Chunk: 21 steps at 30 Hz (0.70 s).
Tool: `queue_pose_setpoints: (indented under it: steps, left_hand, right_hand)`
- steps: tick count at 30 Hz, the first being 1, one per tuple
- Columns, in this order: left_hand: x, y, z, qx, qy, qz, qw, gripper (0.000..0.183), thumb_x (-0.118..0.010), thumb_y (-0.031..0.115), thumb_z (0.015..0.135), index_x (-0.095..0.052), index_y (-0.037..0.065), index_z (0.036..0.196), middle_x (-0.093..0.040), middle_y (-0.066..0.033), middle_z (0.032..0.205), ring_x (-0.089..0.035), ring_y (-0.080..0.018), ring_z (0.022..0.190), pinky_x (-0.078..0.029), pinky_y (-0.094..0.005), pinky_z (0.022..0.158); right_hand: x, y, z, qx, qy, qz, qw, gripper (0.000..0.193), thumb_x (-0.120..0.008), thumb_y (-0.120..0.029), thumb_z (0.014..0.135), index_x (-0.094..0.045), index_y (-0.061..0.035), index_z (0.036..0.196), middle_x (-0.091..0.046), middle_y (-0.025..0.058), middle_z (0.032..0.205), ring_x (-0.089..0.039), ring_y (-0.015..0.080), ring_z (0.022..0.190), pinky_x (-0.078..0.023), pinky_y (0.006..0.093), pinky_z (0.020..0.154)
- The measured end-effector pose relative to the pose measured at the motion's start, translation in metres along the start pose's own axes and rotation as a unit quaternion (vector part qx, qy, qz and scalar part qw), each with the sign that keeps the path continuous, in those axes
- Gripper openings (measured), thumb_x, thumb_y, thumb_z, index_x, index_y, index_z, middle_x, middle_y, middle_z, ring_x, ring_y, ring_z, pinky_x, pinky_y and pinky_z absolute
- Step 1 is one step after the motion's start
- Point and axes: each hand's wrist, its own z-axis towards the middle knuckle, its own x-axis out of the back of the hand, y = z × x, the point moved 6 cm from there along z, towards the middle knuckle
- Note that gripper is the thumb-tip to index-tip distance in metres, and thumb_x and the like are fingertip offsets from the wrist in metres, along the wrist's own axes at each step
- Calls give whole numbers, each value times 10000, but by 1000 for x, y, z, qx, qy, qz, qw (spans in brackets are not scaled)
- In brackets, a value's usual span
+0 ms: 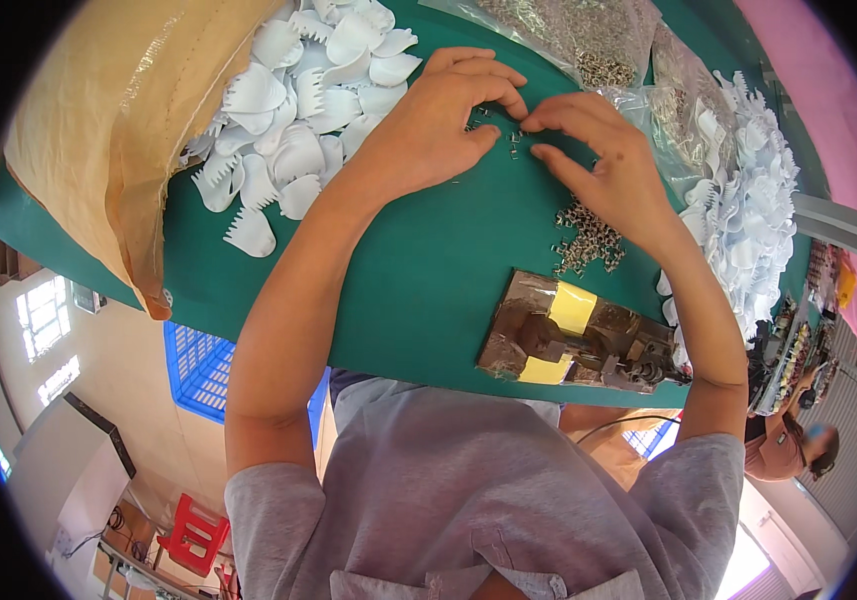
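Several tiny metal clips [514, 141] lie on the green tabletop between my two hands. My left hand [440, 128] rests over the table with bent fingers, thumb apart from the forefinger; a few clips show in that gap. Facing it, my right hand [603, 165] has its thumb and forefinger spread a little, fingertips close to the same clips. Neither hand visibly grips anything. Below my right palm sits a larger heap of small metal clips [588, 240]. A brown metal hand press [578, 335] with yellow patches stands at the table's near edge.
White toothed plastic pieces [293, 150] are piled at the left beside a large tan sack [118, 130]. More white pieces [748, 220] are heaped at the right. Clear bags of metal parts [603, 60] lie at the far side. A blue crate [198, 372] is below the table.
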Motion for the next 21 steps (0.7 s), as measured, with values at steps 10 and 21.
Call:
queue_pose_setpoints:
  steps: [10,21]
  left_hand:
    - [3,-5,2,32,-12,-51,998,441,-596,-117,885,-669,77,1274,-658,-44,1403,-465,-278,1469,-438,-400,1185]
    - [6,-15,7,31,111,-159,981,744,-377,-178,838,-492,115,1513,-609,-185,1424,-576,-324,1373,-451,-404,1161]
  right_hand:
    - [-19,-12,-8,40,-4,-36,999,215,-810,-87,835,-725,-47,1028,-666,76,1037,-634,288,946,-547,413,842]
    - [-10,-13,7,46,7,-32,998,276,-785,-73,833,-716,-44,1099,-684,83,1106,-639,302,1021,-548,410,885]
